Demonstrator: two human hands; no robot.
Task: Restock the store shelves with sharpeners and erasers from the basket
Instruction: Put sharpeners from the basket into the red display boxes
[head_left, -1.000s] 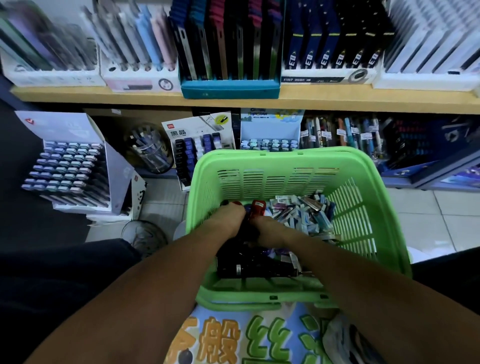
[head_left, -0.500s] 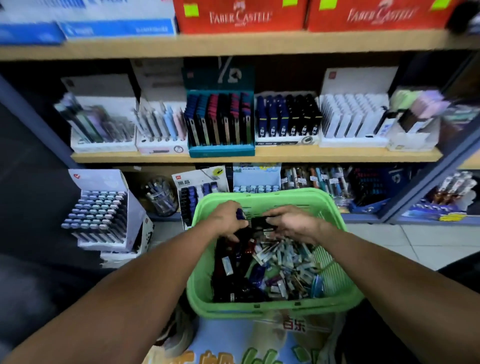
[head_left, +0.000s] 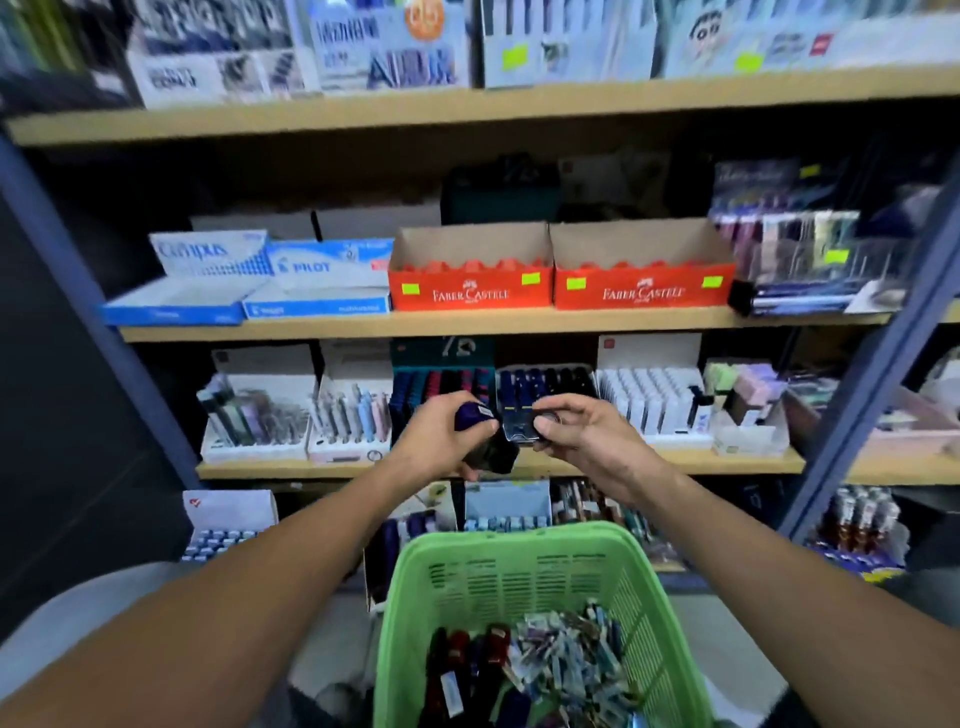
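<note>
A green plastic basket (head_left: 498, 553) sits low in front of me, holding dark red and blue sharpeners (head_left: 467, 660) on its left and a heap of wrapped erasers (head_left: 569, 657) on its right. Both hands are raised above it in front of the shelves. My left hand (head_left: 441, 441) grips a few dark blue and black sharpeners (head_left: 480, 415). My right hand (head_left: 582, 434) pinches another dark sharpener (head_left: 522, 431) that touches the left hand's bunch. Behind the hands, a shelf tray (head_left: 543, 382) holds rows of similar dark blue and black items.
Two open orange Faber-Castell boxes (head_left: 561, 283) stand on the shelf above, beside blue Pilot boxes (head_left: 317, 280). Pen displays (head_left: 298, 415) fill the hand-level shelf. Grey shelf uprights (head_left: 872, 374) frame both sides. More displays (head_left: 226, 525) sit near the floor.
Both hands rose out of the basket holding sharpeners and now hover before the middle shelf. The view tilted upward, revealing the higher shelves.
</note>
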